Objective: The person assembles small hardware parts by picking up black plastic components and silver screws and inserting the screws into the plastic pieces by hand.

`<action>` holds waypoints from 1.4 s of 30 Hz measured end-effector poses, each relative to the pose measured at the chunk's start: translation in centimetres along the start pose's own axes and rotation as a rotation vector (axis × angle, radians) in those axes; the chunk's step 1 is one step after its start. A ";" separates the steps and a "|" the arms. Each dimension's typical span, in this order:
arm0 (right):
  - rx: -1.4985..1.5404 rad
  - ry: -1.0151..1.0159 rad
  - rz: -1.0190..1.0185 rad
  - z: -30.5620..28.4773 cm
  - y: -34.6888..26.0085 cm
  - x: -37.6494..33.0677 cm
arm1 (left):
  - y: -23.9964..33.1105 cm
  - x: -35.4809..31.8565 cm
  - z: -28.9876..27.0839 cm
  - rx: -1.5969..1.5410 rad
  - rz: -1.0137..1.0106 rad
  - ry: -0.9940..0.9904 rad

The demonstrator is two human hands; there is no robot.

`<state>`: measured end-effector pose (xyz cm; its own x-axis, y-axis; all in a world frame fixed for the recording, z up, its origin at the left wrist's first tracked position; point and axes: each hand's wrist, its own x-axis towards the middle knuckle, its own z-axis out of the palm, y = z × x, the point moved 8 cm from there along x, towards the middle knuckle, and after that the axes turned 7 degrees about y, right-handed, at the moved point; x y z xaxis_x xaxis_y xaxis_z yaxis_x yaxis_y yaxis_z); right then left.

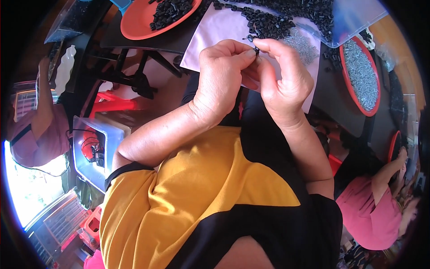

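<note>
My left hand (222, 78) and my right hand (283, 78) meet in front of my chest, fingertips pinched together on one small black plastic part (256, 50). Both hands touch it; most of the part is hidden by my fingers. Just beyond the hands lies a pale sheet (215, 31) on the dark table, carrying a heap of small black parts (268, 24) and a patch of small silvery metal pieces (302, 45).
An orange tray (134, 20) of black parts sits at the far left of the table; a red-rimmed tray (362, 74) of silvery pieces at the right. A clear plastic bin (358, 18) is behind. One person in pink (40, 134) sits at left, another (376, 210) at right.
</note>
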<state>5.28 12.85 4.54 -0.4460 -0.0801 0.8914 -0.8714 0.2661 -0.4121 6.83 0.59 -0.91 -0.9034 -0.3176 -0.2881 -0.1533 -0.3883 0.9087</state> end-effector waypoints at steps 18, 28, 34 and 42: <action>-0.073 -0.114 -0.071 0.4 -1.2 1.8 | 0.0 -0.1 0.3 -0.009 0.157 -0.011; -0.230 -0.102 -0.212 1.0 -2.9 0.1 | -0.1 0.3 -0.4 -0.019 0.159 0.023; -0.231 -0.046 -0.233 1.2 -2.5 -0.2 | -0.2 0.2 -0.3 -0.052 0.060 0.035; -0.206 -0.021 -0.277 1.2 -2.8 -0.1 | -0.1 0.0 -0.3 -0.007 0.093 0.050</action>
<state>7.55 10.91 5.34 -0.2041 -0.1958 0.9592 -0.9016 0.4193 -0.1062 6.98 0.31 -1.06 -0.8924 -0.3956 -0.2171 -0.0662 -0.3613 0.9301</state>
